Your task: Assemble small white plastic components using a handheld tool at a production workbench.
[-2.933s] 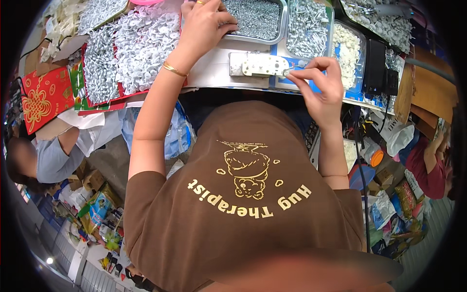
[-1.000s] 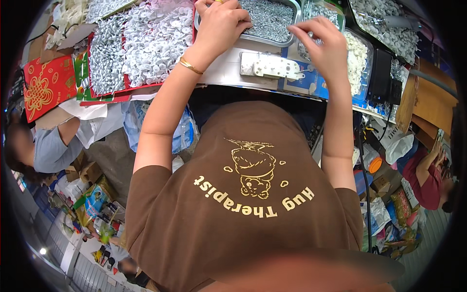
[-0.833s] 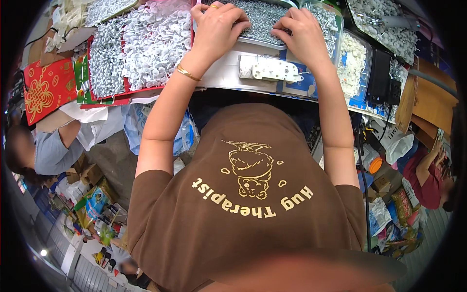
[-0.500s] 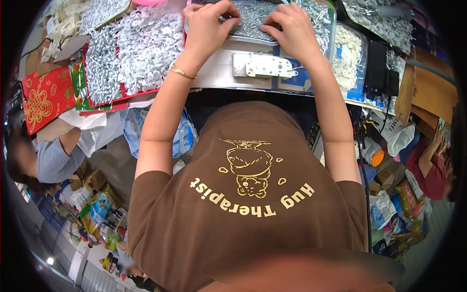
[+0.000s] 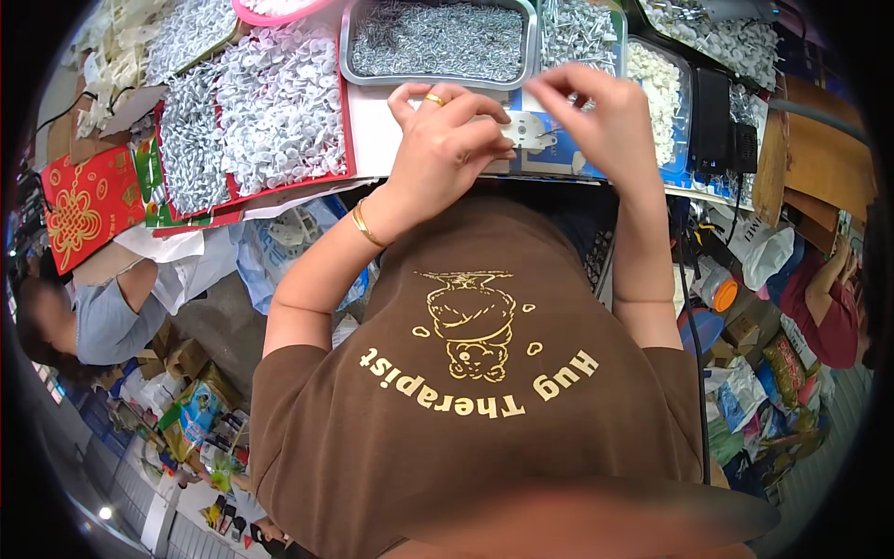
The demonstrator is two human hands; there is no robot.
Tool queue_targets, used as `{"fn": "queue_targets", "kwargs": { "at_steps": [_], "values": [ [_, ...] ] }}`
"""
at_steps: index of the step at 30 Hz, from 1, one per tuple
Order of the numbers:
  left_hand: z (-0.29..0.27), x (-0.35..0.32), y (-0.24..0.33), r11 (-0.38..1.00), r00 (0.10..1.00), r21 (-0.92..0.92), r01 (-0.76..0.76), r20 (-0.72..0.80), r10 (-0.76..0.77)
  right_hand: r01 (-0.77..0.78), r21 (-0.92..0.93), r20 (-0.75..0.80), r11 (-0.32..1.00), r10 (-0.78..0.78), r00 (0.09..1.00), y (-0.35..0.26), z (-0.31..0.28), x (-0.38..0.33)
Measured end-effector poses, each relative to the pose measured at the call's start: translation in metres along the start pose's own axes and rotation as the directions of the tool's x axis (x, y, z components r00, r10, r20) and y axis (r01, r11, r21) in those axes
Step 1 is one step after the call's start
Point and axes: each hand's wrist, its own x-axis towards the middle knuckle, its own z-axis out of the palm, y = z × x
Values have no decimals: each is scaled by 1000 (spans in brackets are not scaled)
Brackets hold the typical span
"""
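A small white metal fixture with holes lies on the table before me. My left hand is over the fixture's left end and hides it; its fingers are curled with the tips close together, and whatever they hold is hidden. To the right, my right hand is raised above the fixture's right end. Its thumb and forefinger come together in a pinch, with anything between them too small to make out. Just beyond both hands stands a rectangular metal tray filled with small silver screws or pins.
White disc-headed parts fill a red tray at left, beside silver fasteners. Right of the metal tray are a bin of silver screws, cream pieces and a black box. Other people sit at both sides.
Both hands have left the metal tray and come back toward me. The left moved right over the fixture; the right hangs above its other end.
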Motion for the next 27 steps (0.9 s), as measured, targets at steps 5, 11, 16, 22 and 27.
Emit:
{"fn": "queue_targets", "kwargs": {
  "at_steps": [5, 11, 16, 22, 27],
  "values": [
    [-2, -3, 6, 992, 997, 109, -67, -17, 69, 55, -193, 0, 980, -56, 998, -4, 9, -36],
    [-19, 4, 10, 981, 997, 176, -76, 11, 76, 78, -260, 46, 962, -68, 997, -5, 10, -34],
    [-33, 47, -45, 897, 977, 441, -18, -181, 109, 84, -257, 94, 963, -61, 994, -6, 1, -26],
    [-8, 47, -91, 896, 998, 445, 10, -64, 21, 62, -313, 115, 948, -27, 993, -12, -5, -28],
    [-7, 45, -90, 916, 996, 391, 91, -19, -91, 110, -479, 268, 871, 26, 963, -17, -1, -23]
  ]
}}
